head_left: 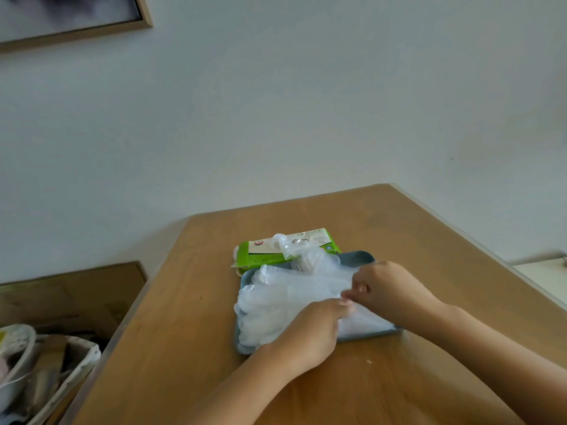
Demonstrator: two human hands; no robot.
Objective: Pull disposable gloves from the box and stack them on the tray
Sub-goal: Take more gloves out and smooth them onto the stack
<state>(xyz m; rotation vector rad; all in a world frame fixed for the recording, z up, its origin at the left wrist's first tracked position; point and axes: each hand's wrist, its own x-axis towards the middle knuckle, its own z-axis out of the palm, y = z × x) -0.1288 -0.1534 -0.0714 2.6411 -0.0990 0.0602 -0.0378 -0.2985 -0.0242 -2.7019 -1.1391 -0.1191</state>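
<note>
Step in hand: I judge I am settling a glove flat onto the gloves (285,305) piled on the tray (359,257).
Right hand (389,289): fingers (352,294) curled, tips pinching the film at the cuff end of the pile.
Left hand (310,329): fingers (345,308) bent down onto the near edge of the same film, seemingly nipping a fold; I see only its back, so I am less sure.
Doing it well: draw the cuff taut between both pinches, line it up with the layers beneath, lower it gently, then let go one side at a time so nothing slides.
Risk: the film is light and slippery; a quick release could drag the pile off the tray's near rim.
Look of the gloves: clear, crinkled, finger ends fanned toward my left, spilling slightly over the tray's edge.
Box (264,259): green and white, just behind the tray on the counter (184,332), with the next glove (288,245) poking from its slot.
</note>
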